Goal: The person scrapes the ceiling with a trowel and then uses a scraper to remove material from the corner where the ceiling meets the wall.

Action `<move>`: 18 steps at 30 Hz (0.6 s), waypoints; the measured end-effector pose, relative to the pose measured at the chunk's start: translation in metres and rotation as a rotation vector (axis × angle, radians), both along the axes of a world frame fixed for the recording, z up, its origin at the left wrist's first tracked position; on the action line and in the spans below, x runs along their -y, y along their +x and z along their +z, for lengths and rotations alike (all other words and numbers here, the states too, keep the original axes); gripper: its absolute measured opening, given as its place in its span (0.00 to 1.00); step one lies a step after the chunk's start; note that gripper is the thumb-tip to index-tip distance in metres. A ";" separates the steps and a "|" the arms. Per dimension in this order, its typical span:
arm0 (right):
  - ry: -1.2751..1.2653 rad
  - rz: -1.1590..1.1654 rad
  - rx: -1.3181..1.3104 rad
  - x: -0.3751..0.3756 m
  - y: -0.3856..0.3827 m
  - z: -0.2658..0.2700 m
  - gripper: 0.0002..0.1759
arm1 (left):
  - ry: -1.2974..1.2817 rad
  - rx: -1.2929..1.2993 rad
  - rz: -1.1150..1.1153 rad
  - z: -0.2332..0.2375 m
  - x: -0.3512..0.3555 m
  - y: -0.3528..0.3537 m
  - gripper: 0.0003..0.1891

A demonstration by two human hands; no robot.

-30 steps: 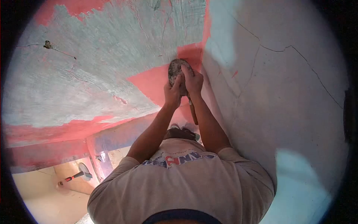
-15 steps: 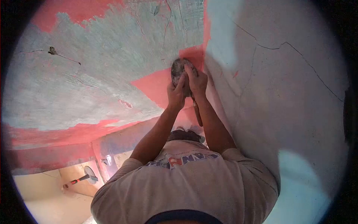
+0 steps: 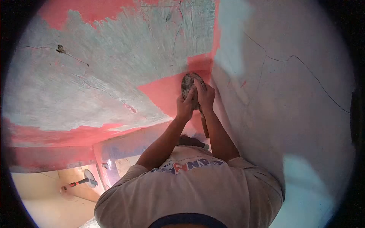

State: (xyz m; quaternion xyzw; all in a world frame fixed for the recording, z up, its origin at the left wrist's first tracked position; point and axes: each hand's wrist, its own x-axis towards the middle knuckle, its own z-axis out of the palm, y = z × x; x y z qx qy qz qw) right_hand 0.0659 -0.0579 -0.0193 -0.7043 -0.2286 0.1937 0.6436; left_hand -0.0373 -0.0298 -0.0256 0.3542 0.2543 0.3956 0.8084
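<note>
Both my hands grip a dark, mottled oval thing [image 3: 188, 82], whose kind I cannot make out. My left hand [image 3: 185, 107] holds its lower left side, with the thumb pointing up along its face. My right hand [image 3: 205, 95] is wrapped on its right side, fingers over the front. A tool with a brown wooden handle [image 3: 205, 127] hangs down beside my right wrist; its head is hidden behind the hands. Behind the oval thing lies a bare pink patch [image 3: 161, 91] of the surface, bordered by grey coating [image 3: 106, 57].
On the right, a grey wall [image 3: 289, 98] carries a long branching crack, and a pink corner line divides the two surfaces. A small hole [image 3: 60, 48] and cracks mark the grey coating. At lower left, a tool with a black and red handle [image 3: 78, 183] lies by a round pale disc.
My hands and the oval thing have come down, closer to my chest, and slightly right in view. The whole view has also shifted a little. Both hands keep their hold.
</note>
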 end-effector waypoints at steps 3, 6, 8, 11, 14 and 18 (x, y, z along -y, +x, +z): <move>-0.038 -0.033 -0.002 -0.002 -0.002 -0.006 0.25 | 0.007 -0.026 -0.006 -0.002 -0.002 -0.001 0.16; 0.107 0.005 -0.049 -0.012 0.001 0.026 0.33 | 0.050 -0.036 -0.012 0.016 -0.013 0.003 0.16; 0.092 -0.002 -0.001 -0.009 0.007 0.021 0.32 | 0.034 0.022 -0.043 0.030 -0.008 0.003 0.16; 0.123 -0.034 0.022 -0.002 0.006 0.001 0.29 | 0.053 -0.070 -0.019 0.001 -0.003 0.005 0.17; 0.090 -0.024 -0.009 -0.007 0.002 0.011 0.28 | 0.038 -0.064 -0.015 0.004 -0.002 0.000 0.18; 0.034 -0.007 0.005 -0.004 0.006 0.015 0.28 | 0.006 0.015 -0.026 0.011 -0.004 0.001 0.17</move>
